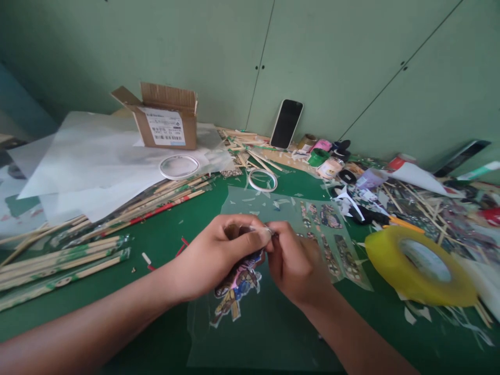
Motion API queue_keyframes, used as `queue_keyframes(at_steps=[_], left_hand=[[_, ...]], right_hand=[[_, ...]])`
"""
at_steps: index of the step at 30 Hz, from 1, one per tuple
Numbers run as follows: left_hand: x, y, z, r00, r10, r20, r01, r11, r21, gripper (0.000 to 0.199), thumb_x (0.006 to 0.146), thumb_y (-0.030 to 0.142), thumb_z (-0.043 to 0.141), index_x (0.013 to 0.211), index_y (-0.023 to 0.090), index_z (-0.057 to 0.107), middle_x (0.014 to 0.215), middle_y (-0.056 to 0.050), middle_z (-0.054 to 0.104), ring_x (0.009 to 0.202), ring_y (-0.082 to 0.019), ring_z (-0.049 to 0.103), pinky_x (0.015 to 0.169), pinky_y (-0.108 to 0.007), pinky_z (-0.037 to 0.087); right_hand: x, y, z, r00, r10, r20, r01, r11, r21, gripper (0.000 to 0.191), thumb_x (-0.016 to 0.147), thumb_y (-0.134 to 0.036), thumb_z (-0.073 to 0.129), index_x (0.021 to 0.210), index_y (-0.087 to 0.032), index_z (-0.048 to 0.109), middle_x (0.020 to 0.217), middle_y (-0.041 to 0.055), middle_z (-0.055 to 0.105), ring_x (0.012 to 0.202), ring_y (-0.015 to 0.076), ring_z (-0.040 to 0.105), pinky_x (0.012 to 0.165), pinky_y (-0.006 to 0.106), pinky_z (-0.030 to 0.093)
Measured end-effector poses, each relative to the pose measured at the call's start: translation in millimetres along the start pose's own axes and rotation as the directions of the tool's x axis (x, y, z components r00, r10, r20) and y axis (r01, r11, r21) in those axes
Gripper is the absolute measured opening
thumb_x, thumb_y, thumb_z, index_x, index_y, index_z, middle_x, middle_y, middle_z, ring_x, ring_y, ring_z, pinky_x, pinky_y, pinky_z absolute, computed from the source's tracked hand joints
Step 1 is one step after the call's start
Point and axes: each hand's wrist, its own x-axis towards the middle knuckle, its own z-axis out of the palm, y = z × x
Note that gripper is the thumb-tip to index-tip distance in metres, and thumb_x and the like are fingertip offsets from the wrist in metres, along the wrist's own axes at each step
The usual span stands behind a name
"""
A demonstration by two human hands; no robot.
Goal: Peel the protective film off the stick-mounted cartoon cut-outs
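Over the sheet [265, 338], left fingers [255, 240] hold a cutout [242, 282], right fingers [284, 235] its edge (bare table [158, 232] leftward).

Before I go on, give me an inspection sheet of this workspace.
Surface: green tabletop, scattered with scraps.
Job's things: a printed cutout in the left hand; more printed pieces on a clear sheet.
Clutter: wrapped sticks at left, yellow tape roll at right, open cardboard box behind.
Grippers: bare hands; left hand pinches the cutout, right hand meets its fingertips, its own grip hidden.
Cables: nothing seen.
Surroundings: green panelled wall, a phone propped upright, tilted, before it.
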Motion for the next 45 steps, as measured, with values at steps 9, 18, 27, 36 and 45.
queue_keyframes(at_steps=[9, 18, 27, 36, 45], left_hand=[[0, 2, -0.8, 1.000, -0.028, -0.008, 0.028, 1.000, 0.006, 0.017, 0.081, 0.023, 0.062, 0.065, 0.016, 0.059, 0.053, 0.005, 0.051, 0.050, -0.007, 0.041, 0.049, -0.021, 0.032], [-2, 2, 4.3, 0.994, -0.047, 0.103, 0.034, 0.992, 0.125, 0.018, 0.081, 0.029, 0.062, 0.070, 0.015, 0.065, 0.057, 0.003, 0.049, 0.052, -0.007, 0.039, 0.049, -0.021, 0.031], [7, 1, -9.4, 0.990, 0.107, -0.087, -0.018, 0.725, 0.688, 0.035, 0.078, 0.038, 0.064, 0.055, 0.016, 0.049, 0.051, 0.003, 0.045, 0.051, -0.009, 0.038, 0.046, -0.021, 0.026], [2, 14, -24.9, 0.986, 0.115, 0.123, -0.165, 0.793, 0.586, 0.024, 0.067, 0.030, 0.078, 0.067, 0.016, 0.058, 0.059, 0.003, 0.056, 0.054, -0.010, 0.050, 0.047, -0.019, 0.036], [11, 17, -36.0, 0.973, 0.174, -0.152, -0.165, 0.984, 0.072, 0.024, 0.072, 0.025, 0.077, 0.090, 0.017, 0.064, 0.074, 0.002, 0.065, 0.064, -0.008, 0.059, 0.058, -0.017, 0.046]], right_hand=[[0, 0, 0, 1.000, -0.014, -0.005, 0.013, 1.000, -0.020, 0.015, 0.092, -0.011, 0.036, 0.088, -0.020, 0.046, 0.056, -0.0028, 0.056, 0.044, 0.0115, 0.051, 0.043, 0.025, 0.030], [-1, 8, 1, 0.996, 0.078, 0.050, -0.081, 0.995, 0.065, 0.016, 0.092, -0.017, 0.038, 0.093, -0.018, 0.054, 0.071, 0.0022, 0.068, 0.054, 0.0125, 0.060, 0.046, 0.023, 0.039], [6, 16, -6, 0.862, 0.334, 0.382, -0.507, 0.579, 0.639, 0.026, 0.089, -0.033, 0.054, 0.068, -0.018, 0.054, 0.049, -0.0087, 0.037, 0.040, 0.0055, 0.034, 0.037, 0.019, 0.028], [5, 22, -9, 0.710, 0.194, 0.677, -0.688, -0.012, 0.726, 0.031, 0.085, -0.045, 0.060, 0.070, -0.021, 0.046, 0.047, -0.0123, 0.032, 0.036, 0.0037, 0.024, 0.034, 0.017, 0.023], [2, 22, -4, 0.791, 0.333, 0.514, -0.556, 0.040, 0.830, 0.029, 0.086, -0.035, 0.062, 0.068, -0.021, 0.045, 0.045, -0.0115, 0.035, 0.036, 0.0038, 0.027, 0.035, 0.017, 0.026]])
